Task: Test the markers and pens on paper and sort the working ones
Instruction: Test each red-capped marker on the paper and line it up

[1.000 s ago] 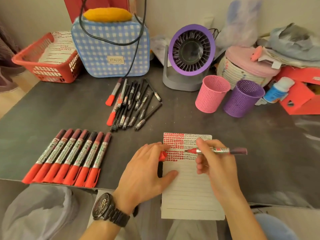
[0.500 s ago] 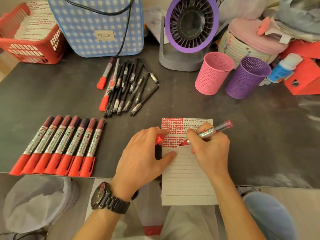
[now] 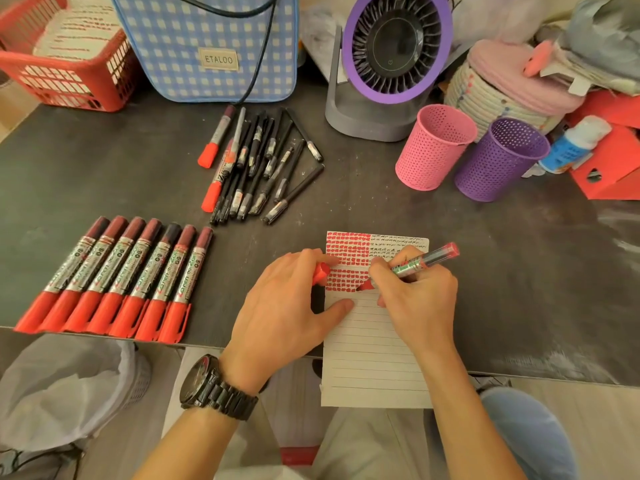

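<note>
Right hand (image 3: 420, 301) grips the red marker (image 3: 417, 264), tip on the lined paper (image 3: 374, 362); left hand (image 3: 287, 306) holds its red cap (image 3: 321, 273) & pins the paper, which hangs off the table (image 3: 526, 289) & may slip.

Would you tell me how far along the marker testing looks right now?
Done: seven capped markers lie in a row, and the paper holds red and black test marks. In hand: the right hand marks with an uncapped marker while the left hand holds its cap and steadies the paper. Left: the pile of pens by the bag.
</note>
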